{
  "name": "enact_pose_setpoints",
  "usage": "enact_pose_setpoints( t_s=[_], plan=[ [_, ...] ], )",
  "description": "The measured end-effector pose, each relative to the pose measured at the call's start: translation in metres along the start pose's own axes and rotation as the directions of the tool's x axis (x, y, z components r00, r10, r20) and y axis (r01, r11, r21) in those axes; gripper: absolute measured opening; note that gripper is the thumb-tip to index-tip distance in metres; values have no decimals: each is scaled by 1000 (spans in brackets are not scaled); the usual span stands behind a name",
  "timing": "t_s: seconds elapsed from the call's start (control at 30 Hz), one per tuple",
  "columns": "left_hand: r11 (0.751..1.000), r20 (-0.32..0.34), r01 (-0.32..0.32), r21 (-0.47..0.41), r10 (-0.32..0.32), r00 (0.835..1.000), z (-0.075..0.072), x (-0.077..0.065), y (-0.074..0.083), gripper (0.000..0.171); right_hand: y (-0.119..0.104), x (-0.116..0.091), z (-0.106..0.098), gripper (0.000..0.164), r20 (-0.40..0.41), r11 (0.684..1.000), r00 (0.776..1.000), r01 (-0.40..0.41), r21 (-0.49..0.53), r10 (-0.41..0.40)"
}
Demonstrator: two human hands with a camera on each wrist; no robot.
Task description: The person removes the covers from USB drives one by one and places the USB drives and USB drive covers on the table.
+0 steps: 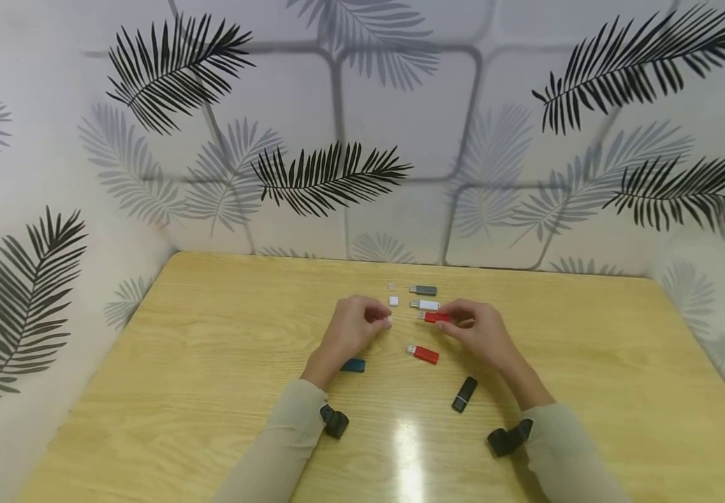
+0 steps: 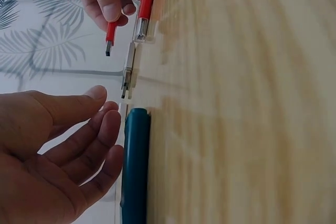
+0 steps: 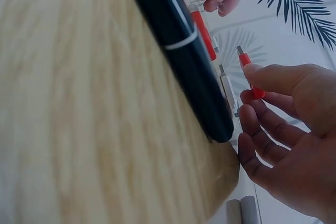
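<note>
My right hand point(image 1: 477, 328) pinches a red USB stick point(image 1: 434, 317) between thumb and fingers, its metal plug bare and pointing left. Across from it, my left hand point(image 1: 353, 323) has thumb and fingertips together at a small pale piece point(image 1: 387, 323); I cannot tell its kind. Another red USB stick point(image 1: 423, 354) lies below, with a clear cap over its plug in the left wrist view. Close behind the held stick lie a white USB stick point(image 1: 425, 305) and a grey one point(image 1: 424, 290). Left of these sit a white cap point(image 1: 394, 301) and a small clear cap point(image 1: 390, 286).
A blue USB stick point(image 1: 353, 365) lies on the wooden table point(image 1: 211, 349) beside my left wrist. Nearer me, a black USB stick point(image 1: 464, 395) with a pale band lies slanted inside my right forearm. A leaf-patterned wall point(image 1: 400, 223) stands behind the table's far edge.
</note>
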State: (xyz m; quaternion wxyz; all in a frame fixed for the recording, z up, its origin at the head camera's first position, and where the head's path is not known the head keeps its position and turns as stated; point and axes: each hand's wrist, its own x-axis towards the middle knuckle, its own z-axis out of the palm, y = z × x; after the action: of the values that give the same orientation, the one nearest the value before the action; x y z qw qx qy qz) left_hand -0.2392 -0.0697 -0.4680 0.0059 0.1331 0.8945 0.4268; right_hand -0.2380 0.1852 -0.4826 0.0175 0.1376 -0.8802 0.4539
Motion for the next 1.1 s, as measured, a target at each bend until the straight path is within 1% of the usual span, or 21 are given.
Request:
enact_pose_setpoints(
  t_s=[0.13, 0.37, 0.6, 0.73, 0.93, 1.1],
  plan=[
    [999, 23, 21, 37, -22, 999, 1, 5, 0, 12, 2, 2, 1, 20, 7, 1000, 1000, -1, -19, 1],
    [997, 47, 60, 52, -62, 997, 6, 11, 0, 5, 3, 4, 1, 19, 21, 999, 1000, -5, -40, 6],
    [993, 54, 86, 80, -90, 994, 7, 14, 4, 7, 4, 7, 3, 19, 13, 997, 1000, 9, -76, -8],
    [988, 65, 104, 116, -112, 992, 7, 17, 6, 8, 3, 8, 5, 19, 17, 994, 1000, 2, -109, 0],
    [974, 53, 143, 176, -154, 987, 9, 21, 11, 9, 1, 10, 5, 20, 27, 993, 1000, -10, -119, 13],
    [962, 41, 163, 218, -176, 984, 12, 21, 13, 8, 1, 9, 6, 20, 37, 993, 999, -22, -120, 26]
  ],
)
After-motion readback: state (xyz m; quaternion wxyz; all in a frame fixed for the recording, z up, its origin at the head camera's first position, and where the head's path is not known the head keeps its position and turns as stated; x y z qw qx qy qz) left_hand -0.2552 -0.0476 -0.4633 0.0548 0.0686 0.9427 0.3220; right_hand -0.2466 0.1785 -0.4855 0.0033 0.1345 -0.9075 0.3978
